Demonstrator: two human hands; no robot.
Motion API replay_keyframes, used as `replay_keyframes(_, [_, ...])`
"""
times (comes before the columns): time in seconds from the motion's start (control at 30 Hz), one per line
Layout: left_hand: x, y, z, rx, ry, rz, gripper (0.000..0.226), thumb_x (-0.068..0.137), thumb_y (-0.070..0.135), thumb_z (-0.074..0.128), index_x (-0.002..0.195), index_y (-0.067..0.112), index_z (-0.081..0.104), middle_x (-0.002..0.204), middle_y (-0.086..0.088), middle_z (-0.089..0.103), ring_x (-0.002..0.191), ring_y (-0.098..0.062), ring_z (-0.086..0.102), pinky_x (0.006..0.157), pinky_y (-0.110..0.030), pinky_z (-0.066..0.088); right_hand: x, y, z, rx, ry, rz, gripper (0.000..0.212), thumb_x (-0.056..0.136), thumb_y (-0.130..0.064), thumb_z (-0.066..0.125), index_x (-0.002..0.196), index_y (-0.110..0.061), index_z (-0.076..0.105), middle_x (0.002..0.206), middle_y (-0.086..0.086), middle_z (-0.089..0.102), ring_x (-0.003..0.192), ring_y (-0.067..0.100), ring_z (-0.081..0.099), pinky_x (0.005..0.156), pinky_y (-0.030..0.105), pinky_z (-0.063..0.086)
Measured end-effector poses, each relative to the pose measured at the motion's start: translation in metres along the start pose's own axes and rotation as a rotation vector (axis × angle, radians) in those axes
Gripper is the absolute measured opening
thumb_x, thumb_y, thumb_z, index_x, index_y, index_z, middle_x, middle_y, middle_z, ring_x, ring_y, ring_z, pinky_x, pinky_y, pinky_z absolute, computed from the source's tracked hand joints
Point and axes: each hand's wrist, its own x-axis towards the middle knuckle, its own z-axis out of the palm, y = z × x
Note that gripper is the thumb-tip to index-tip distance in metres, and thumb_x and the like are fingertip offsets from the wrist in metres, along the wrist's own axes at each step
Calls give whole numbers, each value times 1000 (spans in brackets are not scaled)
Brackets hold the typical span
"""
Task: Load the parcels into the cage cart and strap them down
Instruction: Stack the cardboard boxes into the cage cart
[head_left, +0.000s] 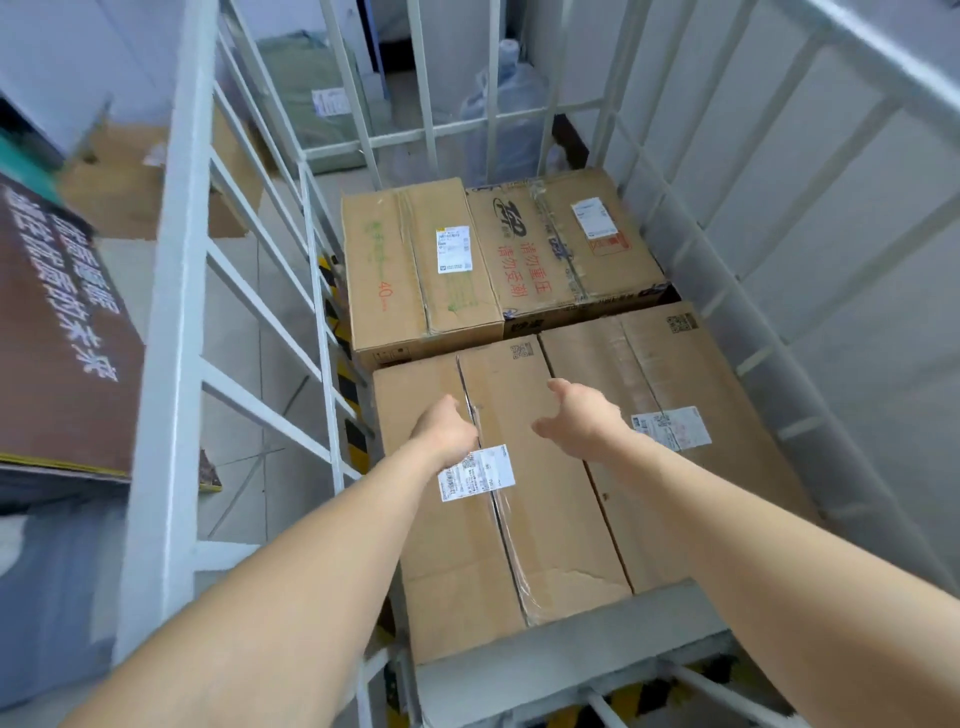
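Several brown cardboard parcels lie flat inside the white cage cart. The near left parcel carries a white label and a taped seam. Beside it on the right lies a second parcel. Behind them sit a parcel with green writing and one with red print. Over the near left parcel's top hover both my hands. My left hand has its fingers hanging loosely curled and holds nothing. My right hand has its fingers spread and relaxed, also empty. No strap is in view.
The cart's barred walls rise on the left, back and right. A brown printed box sits outside on the left. Flattened cardboard and a large water bottle stand beyond the cart's back bars.
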Motion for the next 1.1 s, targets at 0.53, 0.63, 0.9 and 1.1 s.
replay_keyframes(0.53, [-321,96,-189,728,635,1113,43,93,14,47,135,13,41,137,-6,43,131,-25,35,116,-43,6,-356,-137,-173,-346,734,-73,65,92,-39,55,147,-18,27,150,3,34,146,26,10,117,48,0])
replay_keyframes(0.63, [-382,79,-200,754,821,1362,52,82,16,65,131,8,50,133,-12,51,126,-30,45,113,-50,20,-435,-149,-168,-362,881,-16,71,91,-42,57,149,-16,24,153,5,29,148,26,6,117,48,-3])
replay_keyframes(0.9, [-507,45,-176,685,1022,1772,70,74,25,73,134,8,43,135,-16,49,126,-33,44,109,-52,25,-604,-132,-123,-406,1092,223,77,89,-38,61,151,-11,24,155,12,28,148,31,7,116,48,-6])
replay_keyframes(1.1, [-586,26,-123,574,841,2021,63,78,28,66,133,5,45,135,-18,47,126,-34,40,109,-53,27,-708,-100,-60,-332,1140,458,76,88,-35,64,150,-9,27,154,13,30,147,31,11,116,48,-4])
